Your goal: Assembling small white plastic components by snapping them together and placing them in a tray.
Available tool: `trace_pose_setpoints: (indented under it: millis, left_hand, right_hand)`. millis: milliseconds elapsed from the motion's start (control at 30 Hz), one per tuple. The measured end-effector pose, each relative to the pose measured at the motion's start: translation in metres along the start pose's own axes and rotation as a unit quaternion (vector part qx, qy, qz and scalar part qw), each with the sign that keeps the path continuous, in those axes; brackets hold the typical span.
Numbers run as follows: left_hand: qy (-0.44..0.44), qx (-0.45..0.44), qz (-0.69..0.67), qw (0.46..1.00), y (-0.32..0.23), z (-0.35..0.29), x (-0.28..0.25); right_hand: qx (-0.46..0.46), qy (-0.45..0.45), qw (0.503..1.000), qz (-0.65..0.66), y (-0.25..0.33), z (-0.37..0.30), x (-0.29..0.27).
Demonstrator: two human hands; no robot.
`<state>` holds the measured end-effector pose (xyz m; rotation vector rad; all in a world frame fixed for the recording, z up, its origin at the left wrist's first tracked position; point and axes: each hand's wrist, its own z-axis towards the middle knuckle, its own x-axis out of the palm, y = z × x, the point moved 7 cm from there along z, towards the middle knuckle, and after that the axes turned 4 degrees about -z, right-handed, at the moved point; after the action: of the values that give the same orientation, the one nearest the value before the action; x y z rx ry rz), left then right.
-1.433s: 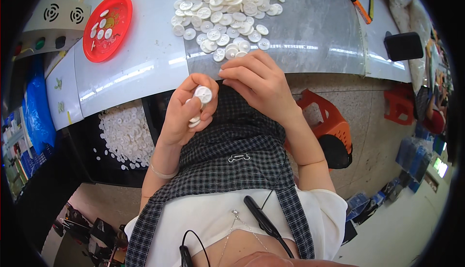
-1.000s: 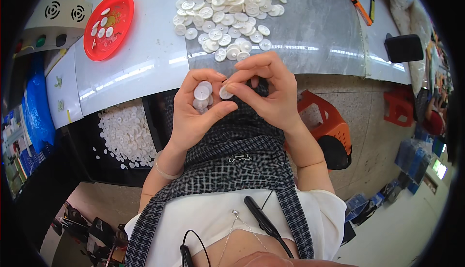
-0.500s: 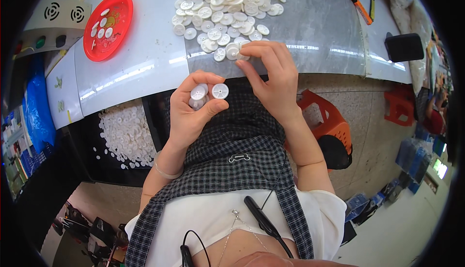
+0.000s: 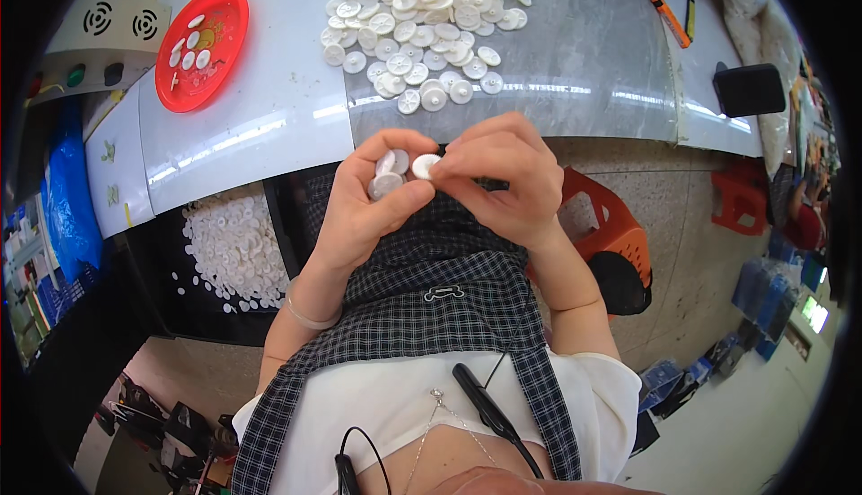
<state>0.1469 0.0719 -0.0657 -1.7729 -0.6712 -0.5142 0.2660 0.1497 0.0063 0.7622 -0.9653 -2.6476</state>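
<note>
Several white plastic gears (image 4: 389, 174) lie in the curled fingers of my left hand (image 4: 364, 191). Its thumb and index finger reach to one more small white gear (image 4: 426, 166), which is tilted between the two hands. My right hand (image 4: 503, 176) is closed, with thumb and fingertips pinching that gear's right edge. Whether a second piece sits behind those fingertips is hidden. Both hands are over my lap, just off the table's near edge. Beyond them a large heap of white gears (image 4: 431, 23) spreads over the grey tabletop (image 4: 593, 55).
A red plate (image 4: 235, 46) with a few white pieces stands on the left. Below the table edge, a black tray (image 4: 162, 270) holds a mound of small white parts (image 4: 235, 248). An orange cutter (image 4: 671, 21) and a black stand (image 4: 750, 89) are at right, an orange stool (image 4: 611, 216) below.
My right hand has come back from the heap's near edge to my left hand. My left hand has shifted slightly right, and the gear at its fingertips has tilted.
</note>
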Motion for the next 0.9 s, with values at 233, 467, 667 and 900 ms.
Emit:
trace_pose_setpoints:
  millis: [233, 467, 667, 900]
  left_hand:
    - [-0.019, 0.059, 0.076, 0.995, -0.009, -0.001, 0.000]
    - [0.022, 0.033, 0.083, 0.996, 0.003, -0.002, -0.006]
    - [0.055, 0.013, 0.021, 0.998, 0.007, -0.001, -0.004]
    - [0.079, 0.017, 0.013, 0.997, 0.005, 0.000, 0.001]
  right_hand:
    - [-0.001, -0.023, 0.997, 0.072, -0.002, -0.001, 0.000]
    - [0.129, 0.035, 0.989, 0.060, -0.017, -0.002, 0.005]
    - [0.111, 0.010, 0.973, -0.201, -0.039, 0.002, -0.005]
    - [0.077, 0.006, 0.973, -0.215, -0.039, -0.002, -0.002]
